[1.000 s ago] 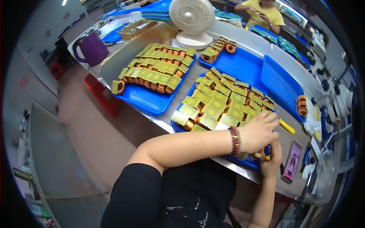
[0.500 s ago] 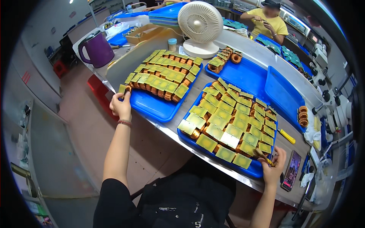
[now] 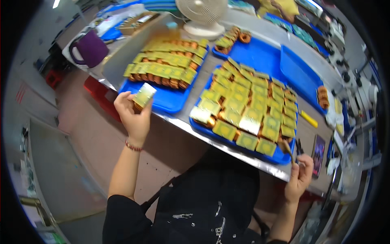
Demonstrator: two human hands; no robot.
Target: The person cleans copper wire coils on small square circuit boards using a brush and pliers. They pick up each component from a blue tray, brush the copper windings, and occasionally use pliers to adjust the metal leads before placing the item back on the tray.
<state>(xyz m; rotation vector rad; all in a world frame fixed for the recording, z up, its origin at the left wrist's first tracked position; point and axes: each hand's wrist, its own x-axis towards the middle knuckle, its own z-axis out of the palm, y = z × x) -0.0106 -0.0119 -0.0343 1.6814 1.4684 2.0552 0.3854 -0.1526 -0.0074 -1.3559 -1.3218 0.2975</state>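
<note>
My left hand (image 3: pixel 135 120) is closed on a copper-wound coil with a small yellow-green board (image 3: pixel 144 94) on top, lifted just off the front of the left blue tray (image 3: pixel 172 103). Several more coils capped with such boards (image 3: pixel 164 70) stand in rows in that tray. Between the fingertips of my right hand (image 3: pixel 300 177) is a slim tool with a flattened brown head (image 3: pixel 285 147); its exact kind is unclear. The head is by the front right corner of the middle blue tray (image 3: pixel 227 143), which is packed with board-capped coils (image 3: pixel 239 105).
Behind are a blue tray (image 3: pixel 264 55) with a few coils and another tilted blue tray (image 3: pixel 302 73). A white fan (image 3: pixel 202 10) and purple kettle (image 3: pixel 90 49) stand farther back. To the right lie a yellow-handled tool (image 3: pixel 309 118) and a phone (image 3: pixel 318 154). A person in yellow (image 3: pixel 280 7) sits beyond.
My left hand has brought the capped coil from the left tray's edge to its front, tilting the board toward me. My right hand has drawn the tool back slightly. The view has shifted.
</note>
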